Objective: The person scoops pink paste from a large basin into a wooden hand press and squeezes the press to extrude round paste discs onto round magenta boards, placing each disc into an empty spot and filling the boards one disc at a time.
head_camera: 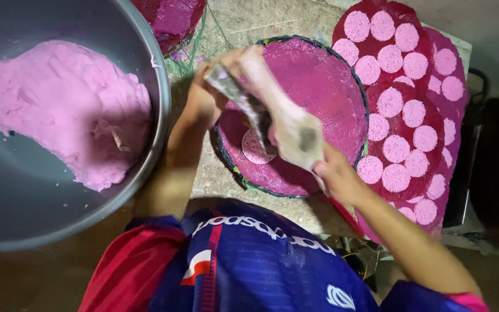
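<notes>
I'm mid-press on one disc: my left hand (206,95) and right hand (336,176) each have fingers clamped on an end of the flat press tool (278,121), blurred, so its make is hard to tell. It hangs over the pale disc (256,147) on the near-left of the round woven tray (319,86). Next I'd lift off squarely, then reach left for dough (64,110) in the metal bowl (157,133).

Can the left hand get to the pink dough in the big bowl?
Probably yes. The pink dough lies uncovered in the grey bowl, right beside the left hand, with nothing between them. But that hand looks busy holding one end of a blurred flat tool, so it might need to let go first.
</notes>
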Demonstrator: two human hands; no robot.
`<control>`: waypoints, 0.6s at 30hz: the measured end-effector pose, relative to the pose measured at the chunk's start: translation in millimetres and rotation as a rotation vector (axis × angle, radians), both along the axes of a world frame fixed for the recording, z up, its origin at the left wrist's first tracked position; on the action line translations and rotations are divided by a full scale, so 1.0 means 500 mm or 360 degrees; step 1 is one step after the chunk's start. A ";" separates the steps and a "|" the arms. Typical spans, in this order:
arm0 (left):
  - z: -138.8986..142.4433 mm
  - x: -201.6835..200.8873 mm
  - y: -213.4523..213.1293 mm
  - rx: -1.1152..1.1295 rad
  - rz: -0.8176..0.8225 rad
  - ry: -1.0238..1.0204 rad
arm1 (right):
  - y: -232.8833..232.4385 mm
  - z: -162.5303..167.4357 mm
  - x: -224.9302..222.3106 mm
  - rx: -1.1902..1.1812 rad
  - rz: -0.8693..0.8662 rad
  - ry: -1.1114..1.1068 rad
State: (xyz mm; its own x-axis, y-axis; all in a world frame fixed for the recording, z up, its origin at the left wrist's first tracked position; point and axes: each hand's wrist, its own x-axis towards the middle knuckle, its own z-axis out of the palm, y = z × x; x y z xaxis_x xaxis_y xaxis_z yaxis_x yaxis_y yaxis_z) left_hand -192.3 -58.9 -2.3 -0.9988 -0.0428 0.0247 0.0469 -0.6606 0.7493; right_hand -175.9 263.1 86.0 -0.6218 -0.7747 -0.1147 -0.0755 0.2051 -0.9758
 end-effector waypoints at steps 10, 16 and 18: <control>-0.019 0.166 0.134 -0.2508 -0.0120 0.0327 | 0.131 -0.037 0.068 -0.0567 -0.0716 -0.0343; 0.023 0.119 0.093 -0.2457 -0.0070 0.0262 | 0.149 -0.015 0.099 -0.0698 -0.0917 -0.0438; 0.019 0.080 0.061 -0.2456 -0.0068 -0.0023 | 0.154 -0.013 0.110 -0.0667 -0.0961 -0.0435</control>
